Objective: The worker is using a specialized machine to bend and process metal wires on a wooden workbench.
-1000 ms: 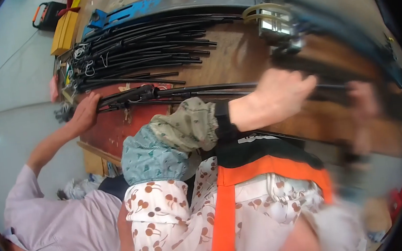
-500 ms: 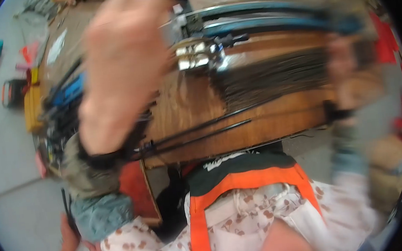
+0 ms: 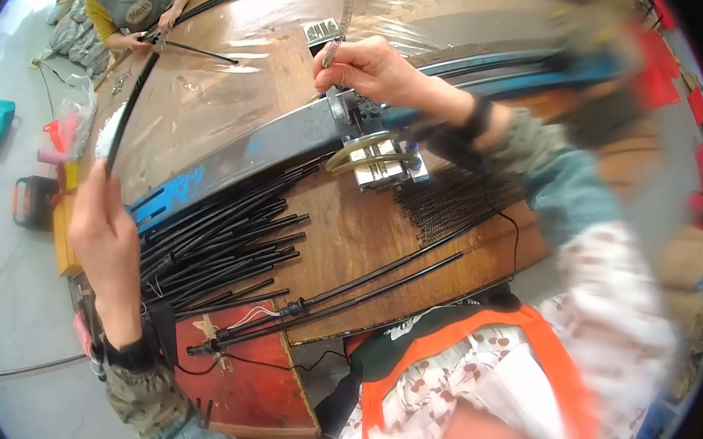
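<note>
My left hand [image 3: 105, 222] is closed around a slim black tube [image 3: 134, 101], which slants up and to the right from the fingers. My right hand [image 3: 375, 66] is raised above the middle of the metal fixture, its fingers pinching a thin coiled spring [image 3: 333, 50]. The spring's faint far part runs up over the table. Under that hand stands a clamp fixture [image 3: 378, 164] with silver blocks and a curved hose, joined to a long blue and grey metal beam [image 3: 252, 149]. A pile of black tubes [image 3: 219, 245] lies nearer me, left of the fixture.
Several dark long springs [image 3: 452, 205] lie right of the fixture on the wooden table [image 3: 345, 245]. Two long black rods [image 3: 374, 276] cross the near edge. A red board [image 3: 249, 382] sits at the lower left. A co-worker [image 3: 141, 11] handles black rods at the far left.
My left hand has moved left and down from near the fixture and now shows a black tube. My right hand has swung left from the right-hand side to above the fixture, with a spring.
</note>
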Action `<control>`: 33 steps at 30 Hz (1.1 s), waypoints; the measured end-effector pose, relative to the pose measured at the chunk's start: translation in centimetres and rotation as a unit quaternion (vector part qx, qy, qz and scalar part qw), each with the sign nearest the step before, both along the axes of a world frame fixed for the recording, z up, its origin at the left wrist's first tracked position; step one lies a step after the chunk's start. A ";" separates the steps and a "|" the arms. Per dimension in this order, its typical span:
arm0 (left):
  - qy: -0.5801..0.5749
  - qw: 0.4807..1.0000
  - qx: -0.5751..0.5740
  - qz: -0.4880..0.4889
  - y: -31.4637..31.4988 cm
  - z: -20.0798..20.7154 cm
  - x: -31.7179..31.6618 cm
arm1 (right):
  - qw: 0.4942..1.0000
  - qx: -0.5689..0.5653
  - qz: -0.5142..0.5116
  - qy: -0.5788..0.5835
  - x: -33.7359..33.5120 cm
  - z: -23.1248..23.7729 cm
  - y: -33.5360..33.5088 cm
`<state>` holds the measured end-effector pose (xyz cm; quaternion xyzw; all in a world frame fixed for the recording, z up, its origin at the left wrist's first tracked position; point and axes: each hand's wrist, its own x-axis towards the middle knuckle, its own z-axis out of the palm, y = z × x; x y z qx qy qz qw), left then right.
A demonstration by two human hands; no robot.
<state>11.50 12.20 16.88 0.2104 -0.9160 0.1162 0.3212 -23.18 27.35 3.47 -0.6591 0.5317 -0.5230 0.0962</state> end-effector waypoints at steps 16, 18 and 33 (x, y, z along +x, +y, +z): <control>0.007 0.993 0.119 -0.004 -2.6 -4.8 -0.3 | 0.944 0.047 -0.090 0.314 -0.5 -0.3 -1.6; -0.011 0.993 0.115 0.004 -3.0 -5.0 0.3 | 0.930 0.027 -0.135 0.342 -4.0 -0.4 1.6; -0.083 0.971 0.149 -0.167 -0.3 -14.9 -16.0 | 0.836 0.100 -0.342 0.417 -21.0 -5.1 23.1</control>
